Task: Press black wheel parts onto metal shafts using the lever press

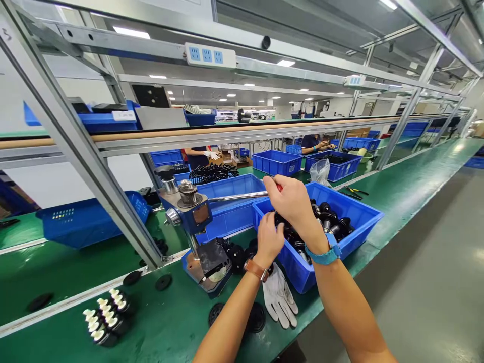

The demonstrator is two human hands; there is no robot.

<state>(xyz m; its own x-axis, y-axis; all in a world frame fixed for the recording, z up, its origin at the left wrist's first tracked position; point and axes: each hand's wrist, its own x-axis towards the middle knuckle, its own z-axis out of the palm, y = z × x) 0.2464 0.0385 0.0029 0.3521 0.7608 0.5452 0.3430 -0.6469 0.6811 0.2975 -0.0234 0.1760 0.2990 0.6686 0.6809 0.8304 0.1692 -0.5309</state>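
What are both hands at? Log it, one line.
right hand: gripping press lever | left hand: near blue bin | white glove: on green bench

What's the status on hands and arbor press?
Right hand gripping metal lever; left hand near blue bin, grip unclear. Arbor press standing on green bench. White glove beside bin, apart from press.

Floor (434,262): grey, glossy
Workbench (408,186): green-topped, stretching far back
Upright frame (75,131): bare metal
Ceiling lights (131,33): white, lit
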